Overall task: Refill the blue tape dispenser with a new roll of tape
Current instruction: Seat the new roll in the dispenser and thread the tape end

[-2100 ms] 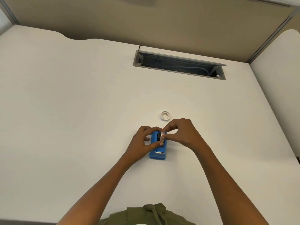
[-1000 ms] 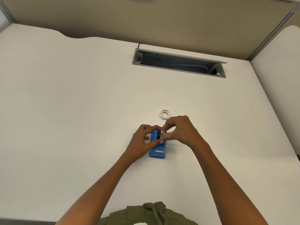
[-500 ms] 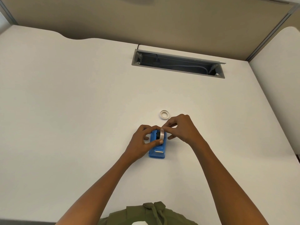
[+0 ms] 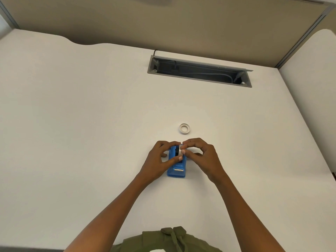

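Observation:
The blue tape dispenser (image 4: pixel 176 170) lies on the white desk, its metal cutter toward me. My left hand (image 4: pixel 160 160) grips its left side, thumb across the top. My right hand (image 4: pixel 201 157) pinches a clear roll of tape (image 4: pixel 180 151) that sits on edge in the dispenser's well beside a black hub. Most of the roll is hidden by my fingers. A small white ring (image 4: pixel 184 128), like a bare tape core, lies flat just beyond the hands.
An open grey cable tray (image 4: pixel 199 72) with wires is sunk into the desk (image 4: pixel 72 124) at the back. Beige partition walls rise behind and at the right. A second desk surface adjoins at the far right.
My right fingers have shifted on the roll, and it has settled a little lower into the dispenser's well. The left hand and the dispenser have stayed in place.

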The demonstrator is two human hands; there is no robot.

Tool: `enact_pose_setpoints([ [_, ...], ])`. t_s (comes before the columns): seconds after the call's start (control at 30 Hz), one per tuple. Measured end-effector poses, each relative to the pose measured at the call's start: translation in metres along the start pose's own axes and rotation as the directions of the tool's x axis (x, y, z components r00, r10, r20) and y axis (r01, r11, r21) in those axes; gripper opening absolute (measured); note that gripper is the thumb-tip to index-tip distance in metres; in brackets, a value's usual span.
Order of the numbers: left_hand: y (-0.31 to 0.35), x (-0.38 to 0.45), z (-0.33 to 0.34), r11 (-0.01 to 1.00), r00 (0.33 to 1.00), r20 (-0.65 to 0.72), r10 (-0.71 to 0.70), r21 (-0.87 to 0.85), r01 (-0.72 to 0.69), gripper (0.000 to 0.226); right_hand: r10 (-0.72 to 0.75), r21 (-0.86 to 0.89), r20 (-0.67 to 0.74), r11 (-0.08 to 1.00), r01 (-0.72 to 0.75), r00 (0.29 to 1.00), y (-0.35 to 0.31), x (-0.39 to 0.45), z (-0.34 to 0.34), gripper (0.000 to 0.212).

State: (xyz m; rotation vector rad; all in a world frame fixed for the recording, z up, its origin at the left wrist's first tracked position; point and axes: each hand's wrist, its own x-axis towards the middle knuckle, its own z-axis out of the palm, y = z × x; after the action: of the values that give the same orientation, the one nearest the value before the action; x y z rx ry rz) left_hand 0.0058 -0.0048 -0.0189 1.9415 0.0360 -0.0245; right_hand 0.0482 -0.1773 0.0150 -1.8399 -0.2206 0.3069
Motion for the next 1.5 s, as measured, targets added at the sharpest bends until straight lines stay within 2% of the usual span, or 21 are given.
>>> enact_pose_setpoints([
  [0.17, 0.001, -0.001, 0.0, 1.0, 1.0, 0.0, 0.011, -0.001, -0.011, 0.05, 0.006, -0.013, -0.069, 1.0, -0.007, 0.998, 0.003, 0.002, 0.004, 0.01],
  [0.63, 0.003, -0.003, -0.003, 1.0, 1.0, 0.023, 0.014, -0.025, -0.013, 0.052, 0.007, -0.031, -0.138, 0.999, -0.011, 0.99, 0.008, 0.002, 0.014, 0.011],
  [0.8, 0.003, -0.003, -0.003, 1.0, 1.0, 0.019, 0.005, -0.025, -0.005, 0.045, 0.047, -0.042, -0.104, 0.998, -0.051, 0.993, 0.011, 0.003, 0.012, 0.02],
  [1.07, 0.002, -0.003, -0.003, 1.0, 1.0, 0.028, 0.013, 0.002, -0.013, 0.051, 0.148, 0.043, -0.136, 0.989, -0.144, 0.979, 0.003, 0.006, 0.016, 0.017],
  [1.27, 0.002, -0.001, 0.0, 1.0, 1.0, 0.015, -0.011, -0.001, 0.011, 0.049, -0.016, -0.02, -0.076, 1.0, 0.015, 0.997, 0.003, -0.007, 0.011, 0.019],
  [1.33, 0.002, -0.001, 0.0, 1.0, 1.0, 0.014, -0.005, 0.002, 0.005, 0.049, -0.089, -0.078, -0.047, 0.993, 0.085, 0.995, 0.002, -0.011, 0.009, 0.027],
  [1.5, 0.005, -0.002, 0.001, 1.0, 1.0, -0.004, -0.002, -0.001, 0.002, 0.047, -0.12, -0.095, -0.03, 0.989, 0.117, 0.992, 0.0, -0.01, 0.012, 0.04],
])
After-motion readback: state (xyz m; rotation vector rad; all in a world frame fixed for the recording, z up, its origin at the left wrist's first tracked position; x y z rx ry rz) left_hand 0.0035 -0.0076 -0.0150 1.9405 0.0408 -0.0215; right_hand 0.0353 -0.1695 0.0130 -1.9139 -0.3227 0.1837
